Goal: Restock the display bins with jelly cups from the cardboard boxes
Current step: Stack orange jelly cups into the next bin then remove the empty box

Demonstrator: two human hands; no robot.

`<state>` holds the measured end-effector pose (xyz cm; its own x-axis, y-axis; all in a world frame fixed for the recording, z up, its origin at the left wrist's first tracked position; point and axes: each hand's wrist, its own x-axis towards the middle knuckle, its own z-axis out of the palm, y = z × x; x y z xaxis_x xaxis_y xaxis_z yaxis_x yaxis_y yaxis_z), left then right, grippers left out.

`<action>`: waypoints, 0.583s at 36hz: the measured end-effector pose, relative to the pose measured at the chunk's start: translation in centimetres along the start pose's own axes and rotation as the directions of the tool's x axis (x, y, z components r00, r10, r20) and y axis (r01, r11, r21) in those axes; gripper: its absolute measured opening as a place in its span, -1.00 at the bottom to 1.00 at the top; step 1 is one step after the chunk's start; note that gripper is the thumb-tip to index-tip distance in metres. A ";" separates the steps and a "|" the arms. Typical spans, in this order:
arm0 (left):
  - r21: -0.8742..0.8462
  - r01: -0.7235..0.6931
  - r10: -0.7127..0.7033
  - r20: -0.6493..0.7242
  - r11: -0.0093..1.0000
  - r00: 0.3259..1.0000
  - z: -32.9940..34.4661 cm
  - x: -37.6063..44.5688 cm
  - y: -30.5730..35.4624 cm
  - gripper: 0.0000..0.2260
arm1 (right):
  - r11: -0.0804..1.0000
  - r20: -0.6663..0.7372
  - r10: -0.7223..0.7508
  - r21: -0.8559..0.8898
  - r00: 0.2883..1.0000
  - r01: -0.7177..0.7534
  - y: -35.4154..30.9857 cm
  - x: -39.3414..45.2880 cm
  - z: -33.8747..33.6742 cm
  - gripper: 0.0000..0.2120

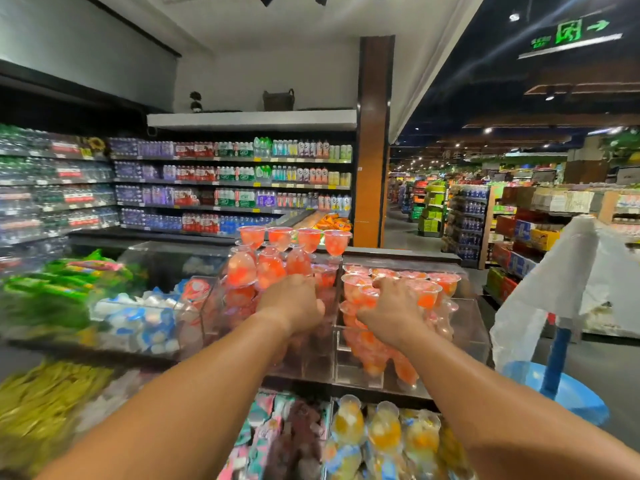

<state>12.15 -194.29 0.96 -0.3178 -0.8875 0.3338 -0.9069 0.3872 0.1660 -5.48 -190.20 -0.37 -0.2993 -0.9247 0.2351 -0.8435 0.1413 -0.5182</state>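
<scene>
Two bare hands reach forward into clear acrylic display bins (464, 327) packed with red jelly cups (353, 287). The left hand (294, 299) is curled, knuckles up, over the cups at the divider between the two red-filled compartments; its fingertips are hidden, so whether it grips a cup cannot be told. The right hand (394, 306) lies with fingers spread across the pile in the right compartment, palm down and touching several cups, with one small cup just in front of its thumb.

Above the left compartment more red cups are stacked in rows, the lower ones upside down and the top row of four upright. Left of these, another clear compartment holds white and blue lidded cups (138, 320), and further left lie blurred green packets (62, 282). Below the forearms, a lower bin holds yellow-orange jelly cups (384, 434) beside mixed pastel packets (273, 438). To the right, a white plastic bag (568, 292) hangs on a blue stand (557, 368). Behind stand shelves of bottled drinks (232, 181).
</scene>
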 end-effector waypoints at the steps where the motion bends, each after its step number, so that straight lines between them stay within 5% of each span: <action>1: -0.003 0.036 -0.036 -0.012 0.999 0.999 -0.3 -1.4 -0.4 -0.78 | 1.000 0.011 -0.031 -0.001 0.999 0.031 -0.4 -1.0 0.5 -0.32; 7: 0.047 0.284 -0.283 -0.024 0.958 0.959 0.0 -12.1 -3.5 -0.82 | 0.961 0.191 -0.241 -0.088 0.952 0.261 -3.5 -8.5 4.8 -0.36; 13: 0.153 0.521 -0.534 0.056 0.840 0.844 0.8 -25.9 -7.7 -0.66 | 0.916 0.391 -0.367 -0.007 0.844 0.402 -6.5 -17.2 10.5 -0.36; 21: 0.199 0.858 -0.879 0.036 0.473 0.476 0.2 -50.7 -12.1 -0.66 | 0.793 0.599 -0.542 0.132 0.589 0.595 -13.2 -34.6 18.6 -0.23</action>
<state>39.20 -154.08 -18.13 0.6361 -0.7714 -0.0202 -0.7566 -0.6286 0.1803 24.30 -166.65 -16.96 0.5482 -0.8332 -0.0728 -0.7879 -0.4852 -0.3792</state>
